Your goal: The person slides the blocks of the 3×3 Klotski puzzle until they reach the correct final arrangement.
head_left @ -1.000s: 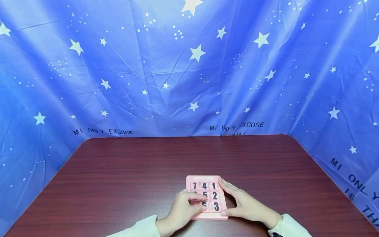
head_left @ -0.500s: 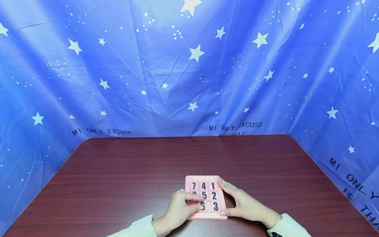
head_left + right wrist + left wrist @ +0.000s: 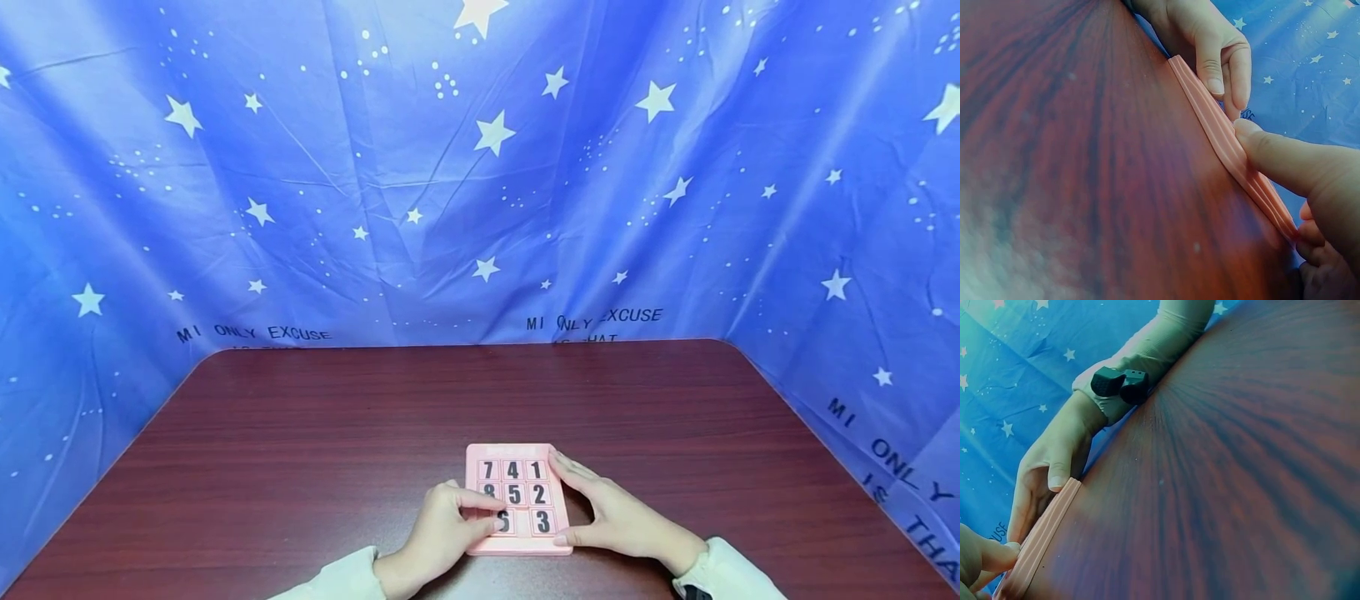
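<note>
A pink sliding number puzzle (image 3: 517,546) lies flat near the front of the table, its tiles reading 7 4 1 along the top. My left hand (image 3: 442,525) reaches over its left side. The thumb tip touches the 6 tile (image 3: 508,520), and the fairly straight index finger lies over the row above, partly covering the 8. Bare pink board shows between the 6 and the 3 tile (image 3: 543,522). On the other side my right hand (image 3: 626,518) grips the frame, thumb at the near right corner and fingers along the right edge. The puzzle's ridged side (image 3: 1222,140) shows in the right wrist view.
The dark red wooden table (image 3: 337,417) extends away to the back and both sides. Blue star-printed cloth (image 3: 420,167) hangs around its far and side edges. A black wrist device (image 3: 1119,384) sits on the right sleeve in the left wrist view.
The 6 tile has slid left along the bottom row with my left hand, widening the gap beside the 3. More of the 8 and 5 shows. My right hand keeps its grip.
</note>
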Demonstrator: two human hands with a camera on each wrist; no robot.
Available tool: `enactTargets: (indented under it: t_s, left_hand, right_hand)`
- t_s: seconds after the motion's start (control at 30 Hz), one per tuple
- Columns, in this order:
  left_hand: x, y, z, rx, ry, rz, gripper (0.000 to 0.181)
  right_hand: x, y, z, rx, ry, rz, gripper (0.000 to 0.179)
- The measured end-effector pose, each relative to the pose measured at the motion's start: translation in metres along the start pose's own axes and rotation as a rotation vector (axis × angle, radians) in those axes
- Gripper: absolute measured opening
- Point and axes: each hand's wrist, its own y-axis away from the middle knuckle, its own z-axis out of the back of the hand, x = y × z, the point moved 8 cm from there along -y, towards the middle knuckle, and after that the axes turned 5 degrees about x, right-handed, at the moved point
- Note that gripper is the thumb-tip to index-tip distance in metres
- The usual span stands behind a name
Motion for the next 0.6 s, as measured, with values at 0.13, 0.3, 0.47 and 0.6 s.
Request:
enactTargets:
  t_s: [0.13,0.3,0.47,0.6]
  left_hand:
    - [0.0004,0.0005,0.0015,-0.002,-0.010,-0.018,0.017]
    - [0.0016,0.0021,0.0038,-0.004,-0.020,-0.029,0.017]
    - [0.0027,0.0039,0.0057,-0.013,-0.032,-0.033,0.016]
    - [0.0031,0.0049,0.0074,-0.019,-0.041,-0.035,0.016]
  right_hand:
    - [-0.0009,0.0001,0.0000,0.006,-0.003,-0.011,0.089]
    - [-0.0019,0.0001,-0.0008,0.010,-0.010,-0.026,0.090]
    - [-0.0022,0.0007,-0.0008,0.012,-0.004,-0.031,0.090]
    - [-0.0026,0.0007,-0.0006,0.011,0.001,-0.033,0.090]
